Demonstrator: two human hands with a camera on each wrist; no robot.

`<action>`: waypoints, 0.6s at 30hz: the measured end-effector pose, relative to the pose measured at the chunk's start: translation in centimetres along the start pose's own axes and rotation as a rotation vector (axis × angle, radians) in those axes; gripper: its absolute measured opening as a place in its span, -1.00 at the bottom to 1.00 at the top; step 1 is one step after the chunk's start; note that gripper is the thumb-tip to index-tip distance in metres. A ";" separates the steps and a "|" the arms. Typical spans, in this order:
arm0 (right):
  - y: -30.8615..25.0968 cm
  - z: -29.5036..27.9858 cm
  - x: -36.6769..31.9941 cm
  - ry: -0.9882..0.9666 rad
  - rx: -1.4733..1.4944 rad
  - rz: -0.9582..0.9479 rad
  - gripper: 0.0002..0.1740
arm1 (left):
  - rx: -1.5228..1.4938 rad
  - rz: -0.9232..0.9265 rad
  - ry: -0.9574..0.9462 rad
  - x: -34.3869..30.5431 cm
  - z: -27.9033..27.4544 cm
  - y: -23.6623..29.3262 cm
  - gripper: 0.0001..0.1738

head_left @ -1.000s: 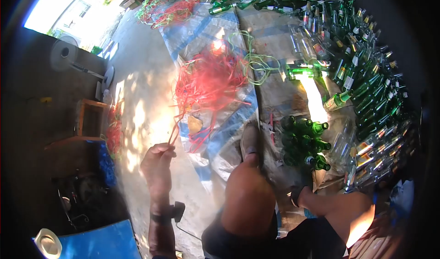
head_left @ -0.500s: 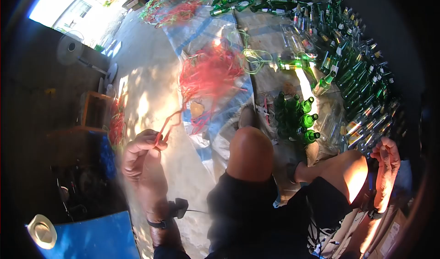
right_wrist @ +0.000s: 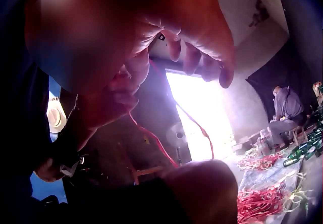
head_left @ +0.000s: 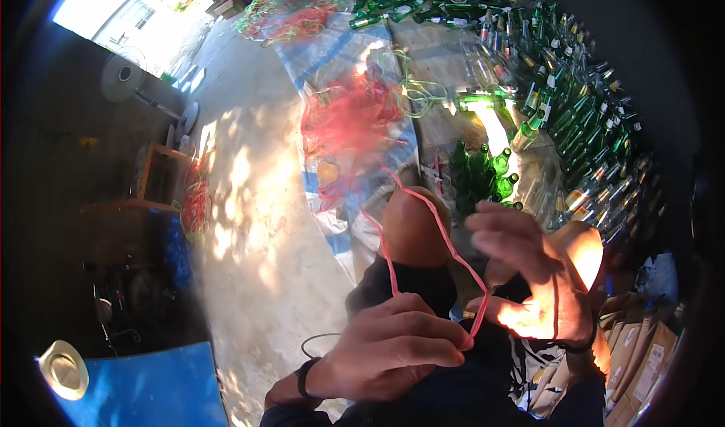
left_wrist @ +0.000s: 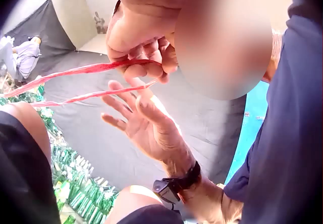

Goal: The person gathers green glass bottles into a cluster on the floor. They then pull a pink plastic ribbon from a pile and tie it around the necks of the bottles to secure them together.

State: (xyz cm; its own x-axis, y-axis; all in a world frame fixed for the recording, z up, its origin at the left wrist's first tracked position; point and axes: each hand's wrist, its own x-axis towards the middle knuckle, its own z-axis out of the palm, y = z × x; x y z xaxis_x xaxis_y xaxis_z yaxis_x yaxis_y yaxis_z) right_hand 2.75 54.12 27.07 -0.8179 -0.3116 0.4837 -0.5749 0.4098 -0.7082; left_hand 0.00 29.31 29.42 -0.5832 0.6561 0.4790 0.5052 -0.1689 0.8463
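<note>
In the head view my left hand [head_left: 404,344] is over my lap, its curled fingers holding a length of red plastic twine [head_left: 445,234]. The twine makes a long loop over my knee, and both strands run back to the hand. My right hand [head_left: 532,283] is just beside it with fingers spread, its thumb close to one strand. The left wrist view shows the left fingers [left_wrist: 146,65] curled around the twine and the right hand [left_wrist: 146,128] open below the strands. A tangled heap of red twine [head_left: 351,121] lies on the floor ahead.
A striped sheet [head_left: 332,53] is under the heap. Upright green bottles [head_left: 483,170] stand right of my knee, and a large bank of bottles [head_left: 581,110] curves along the right. Flattened cardboard [head_left: 630,363] lies at lower right. A person [right_wrist: 287,110] sits farther off.
My left hand has moved right, from over the floor to my lap, bringing the red twine along. My right hand has come in from the right edge to meet it.
</note>
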 end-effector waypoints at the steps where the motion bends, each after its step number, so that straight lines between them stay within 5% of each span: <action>1: -0.2 0.2 0.2 -0.075 0.004 -0.021 -0.23 | -0.004 0.013 -0.036 0.0 0.2 0.0 -0.85; 5: 0.6 1.2 -1.4 -0.202 0.191 -0.016 -0.64 | 0.053 -0.015 -0.058 -0.9 -0.1 0.1 -0.78; 8: -0.9 -0.6 -1.6 -0.077 0.053 0.047 -0.79 | 0.160 -0.078 -0.036 -1.9 -1.0 0.3 -0.74; 18: -0.5 -2.7 -3.5 -0.059 -0.202 0.090 -0.80 | 0.434 -0.392 0.172 -6.4 -3.3 -0.1 -0.74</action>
State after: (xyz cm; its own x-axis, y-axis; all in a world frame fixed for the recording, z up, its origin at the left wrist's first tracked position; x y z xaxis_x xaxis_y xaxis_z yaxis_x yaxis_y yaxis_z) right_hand 5.81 57.28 27.10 -0.8670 -0.3131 0.3877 -0.4970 0.6001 -0.6268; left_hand 1.55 22.73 27.03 -0.8545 0.4742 0.2123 0.4240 0.4005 0.8123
